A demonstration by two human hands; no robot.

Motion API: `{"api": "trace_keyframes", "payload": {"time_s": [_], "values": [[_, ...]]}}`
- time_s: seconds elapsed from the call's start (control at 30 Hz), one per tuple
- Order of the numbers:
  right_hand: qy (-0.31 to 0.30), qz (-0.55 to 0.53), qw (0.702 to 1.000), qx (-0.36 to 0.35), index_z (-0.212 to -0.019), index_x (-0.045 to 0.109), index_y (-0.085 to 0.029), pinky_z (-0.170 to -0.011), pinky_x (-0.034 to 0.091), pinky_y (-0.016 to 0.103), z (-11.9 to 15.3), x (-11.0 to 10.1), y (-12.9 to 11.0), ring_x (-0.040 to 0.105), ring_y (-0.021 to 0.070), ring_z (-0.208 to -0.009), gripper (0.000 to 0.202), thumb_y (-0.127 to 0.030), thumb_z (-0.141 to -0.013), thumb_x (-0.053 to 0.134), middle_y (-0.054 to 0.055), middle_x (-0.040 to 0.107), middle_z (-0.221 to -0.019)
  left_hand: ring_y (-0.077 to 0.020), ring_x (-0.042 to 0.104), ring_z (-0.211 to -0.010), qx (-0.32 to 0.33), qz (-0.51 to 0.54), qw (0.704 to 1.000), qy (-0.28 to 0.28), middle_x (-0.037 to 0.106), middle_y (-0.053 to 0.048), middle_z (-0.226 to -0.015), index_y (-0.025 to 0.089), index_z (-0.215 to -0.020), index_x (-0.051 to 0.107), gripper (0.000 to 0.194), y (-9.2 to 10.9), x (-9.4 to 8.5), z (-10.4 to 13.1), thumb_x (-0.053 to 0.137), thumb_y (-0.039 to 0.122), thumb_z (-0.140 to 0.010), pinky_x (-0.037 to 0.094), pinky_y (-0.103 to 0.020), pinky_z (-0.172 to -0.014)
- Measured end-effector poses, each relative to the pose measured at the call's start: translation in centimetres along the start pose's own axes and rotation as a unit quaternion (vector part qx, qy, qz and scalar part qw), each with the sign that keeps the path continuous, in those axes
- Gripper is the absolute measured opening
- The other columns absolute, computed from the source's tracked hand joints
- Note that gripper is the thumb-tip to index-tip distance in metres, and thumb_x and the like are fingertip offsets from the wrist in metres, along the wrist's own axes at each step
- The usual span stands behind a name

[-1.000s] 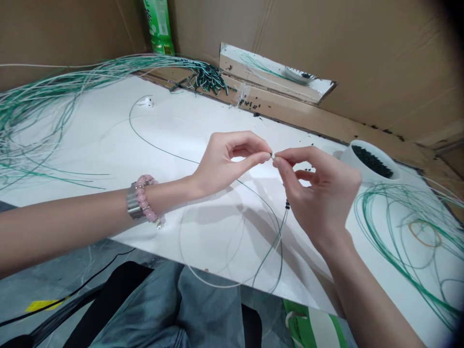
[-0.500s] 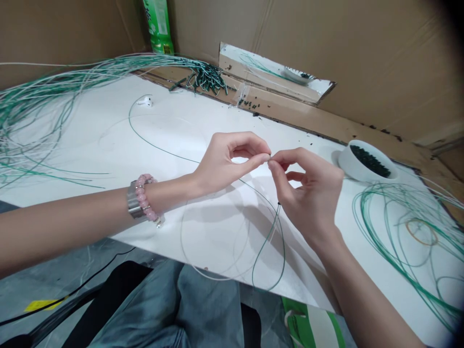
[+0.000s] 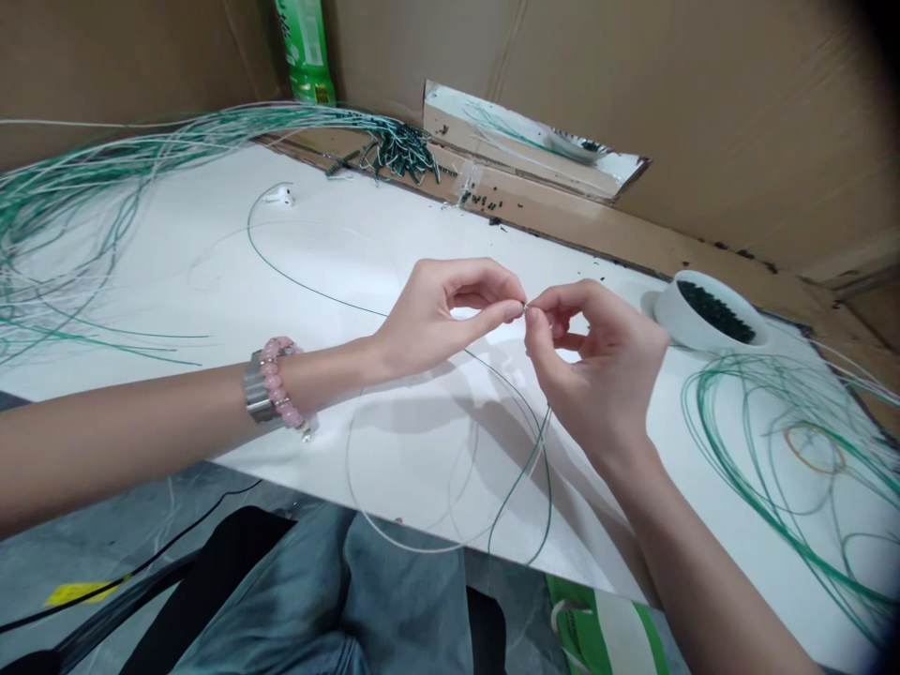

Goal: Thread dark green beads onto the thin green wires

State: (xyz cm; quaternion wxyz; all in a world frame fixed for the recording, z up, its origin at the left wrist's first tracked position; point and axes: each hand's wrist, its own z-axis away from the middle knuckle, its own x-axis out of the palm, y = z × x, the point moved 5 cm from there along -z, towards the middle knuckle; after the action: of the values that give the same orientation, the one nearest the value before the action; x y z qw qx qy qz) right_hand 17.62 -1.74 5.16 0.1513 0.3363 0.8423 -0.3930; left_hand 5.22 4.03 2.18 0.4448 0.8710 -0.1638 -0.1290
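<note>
Left hand (image 3: 426,314) and right hand (image 3: 606,366) pinch closed, tips nearly touching, on something tiny (image 3: 525,307). Strands (image 3: 549,492) hang below. The bottle (image 3: 306,52) bears unreadable lettering (image 3: 284,26).

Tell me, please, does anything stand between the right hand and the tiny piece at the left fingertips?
Nothing visible does. The right hand sits beside the tiny piece at the left hand; whether they touch is unclear. The green strand loops below, out of the way.
</note>
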Motion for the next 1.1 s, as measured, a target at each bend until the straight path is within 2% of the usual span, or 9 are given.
{"api": "trace_keyframes", "payload": {"time_s": [0.17, 0.33, 0.43, 0.67, 0.87, 1.1], "values": [[-0.014, 0.030, 0.999, -0.038, -0.074, 0.053, -0.020, -0.047, 0.049, 0.020, 0.0, 0.0, -0.3, 0.049, 0.0101, -0.058, 0.010, -0.011, -0.078, 0.055, 0.000, 0.054, -0.067, -0.0114, 0.064, -0.073, 0.010, 0.000, 1.000, -0.006, 0.067, -0.002, -0.078, 0.017, -0.078, 0.064, 0.013, 0.2, 0.1, 0.0, 0.065, 0.029, -0.079, 0.056, -0.024, -0.068], [-0.006, 0.111, 0.988, -0.106, -0.071, 0.053, -0.020, -0.046, 0.047, 0.023, -0.2, -0.2, -1.1, 0.051, 0.0132, -0.061, 0.014, -0.009, -0.079, 0.055, 0.001, 0.057, -0.066, -0.0117, 0.064, -0.072, 0.008, -0.012, 1.000, -0.008, 0.067, -0.002, -0.077, 0.017, -0.078, 0.063, 0.016, 0.1, 0.1, 0.1, 0.063, 0.032, -0.080, 0.056, -0.024, -0.068], [-0.003, 0.126, 0.985, -0.119, -0.071, 0.054, -0.020, -0.046, 0.048, 0.024, -0.1, -0.2, -1.2, 0.051, 0.0132, -0.061, 0.015, -0.007, -0.078, 0.056, 0.001, 0.059, -0.065, -0.0111, 0.064, -0.071, 0.012, -0.013, 1.000, -0.003, 0.067, -0.002, -0.076, 0.017, -0.078, 0.063, 0.013, 0.1, 0.1, 0.3, 0.064, 0.030, -0.080, 0.056, -0.023, -0.068], [0.007, 0.020, 1.000, -0.014, -0.073, 0.062, -0.021, -0.048, 0.054, 0.024, 0.0, -0.5, 0.4, 0.059, 0.0126, -0.062, 0.008, -0.015, -0.079, 0.061, 0.000, 0.065, -0.071, -0.0123, 0.065, -0.068, -0.011, -0.012, 1.000, 0.013, 0.069, -0.002, -0.074, 0.016, -0.076, 0.067, 0.018, -0.1, 0.0, 0.0, 0.066, 0.034, -0.078, 0.058, -0.025, -0.066], [-0.001, -0.015, 1.000, 0.020, -0.074, 0.065, -0.019, -0.050, 0.055, 0.024, 0.0, -0.3, 0.8, 0.061, 0.0134, -0.065, 0.005, -0.018, -0.079, 0.062, 0.001, 0.067, -0.072, -0.0110, 0.064, -0.066, -0.019, -0.024, 0.999, 0.019, 0.068, -0.002, -0.070, 0.015, -0.073, 0.066, 0.017, -0.1, -0.3, -0.3, 0.066, 0.031, -0.077, 0.056, -0.023, -0.064], [-0.025, -0.022, 0.997, 0.068, -0.074, 0.069, -0.018, -0.043, 0.047, 0.019, -0.1, 0.2, 1.4, 0.062, 0.0134, -0.064, 0.013, -0.029, -0.079, 0.063, 0.002, 0.069, -0.071, -0.0110, 0.063, -0.065, 0.008, -0.076, 0.997, 0.003, 0.067, -0.003, -0.069, 0.014, -0.073, 0.064, 0.020, 0.1, -0.3, -0.5, 0.061, 0.032, -0.081, 0.053, -0.022, -0.063]]}}
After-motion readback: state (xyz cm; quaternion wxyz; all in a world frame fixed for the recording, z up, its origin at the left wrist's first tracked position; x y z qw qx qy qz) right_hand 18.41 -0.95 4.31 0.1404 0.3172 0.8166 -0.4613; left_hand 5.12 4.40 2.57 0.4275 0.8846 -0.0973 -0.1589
